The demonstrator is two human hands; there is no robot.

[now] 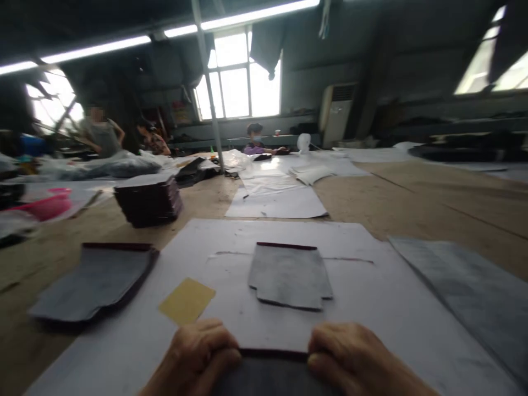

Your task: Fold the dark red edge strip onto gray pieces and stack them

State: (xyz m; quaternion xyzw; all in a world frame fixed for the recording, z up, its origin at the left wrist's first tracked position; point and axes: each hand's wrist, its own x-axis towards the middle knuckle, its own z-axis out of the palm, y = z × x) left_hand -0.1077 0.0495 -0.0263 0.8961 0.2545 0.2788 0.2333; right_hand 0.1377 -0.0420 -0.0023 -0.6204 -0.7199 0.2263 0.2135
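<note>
At the bottom of the head view, a grey fabric piece (274, 377) with a dark maroon edge lies between my hands. My left hand (198, 355) pinches the left end of that edge, thumb against fingers. The right end is gripped the same way by my right hand (350, 355). The near part of the piece runs out of view. Just beyond lies a similar grey panel (289, 275), with notched lower corners and a maroon strip along its far edge. A yellow square card (187, 301) rests beyond my left hand.
White sheeting (358, 308) covers the table under the work. At left are a pile of grey panels (94, 283) and a taller dark stack (148, 201). Larger grey sheets (466, 291) lie at right. A pole (212, 99) rises beyond; several people sit or stand farther back.
</note>
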